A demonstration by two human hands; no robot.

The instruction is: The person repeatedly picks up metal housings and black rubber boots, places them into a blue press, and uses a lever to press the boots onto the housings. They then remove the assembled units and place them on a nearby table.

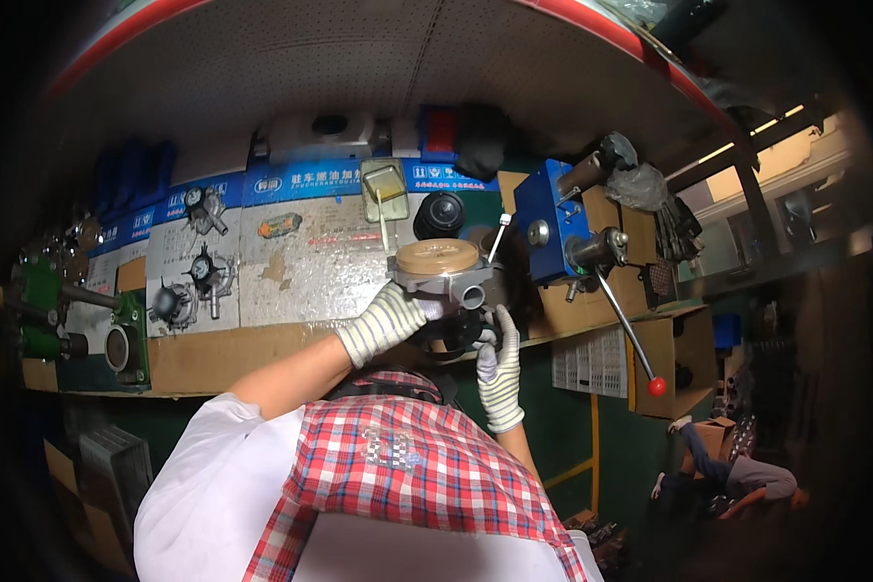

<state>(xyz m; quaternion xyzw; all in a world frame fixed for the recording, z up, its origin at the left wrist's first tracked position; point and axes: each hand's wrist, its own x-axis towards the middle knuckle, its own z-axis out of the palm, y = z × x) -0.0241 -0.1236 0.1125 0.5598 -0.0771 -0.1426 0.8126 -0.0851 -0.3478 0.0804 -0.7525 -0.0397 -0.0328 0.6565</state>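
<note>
A grey metal housing with a tan disc on top and a short pipe stub stands at the bench's near edge, over a black part. My left hand, in a striped glove, grips the housing low on its left side; its fingertips go out of sight behind it. My right hand, gloved alike, is closed at the black part's right side, its fingers bent and its thumb near them. Whatever lies between those fingers is too dark and small to name. A white-tipped stick leans just right of the housing.
Behind stand a shallow tray with a brush and a black round part. Several metal pump-like parts lie left on cardboard. A blue press with a red-knobbed lever stands right, a green fixture left. Another person bends at lower right.
</note>
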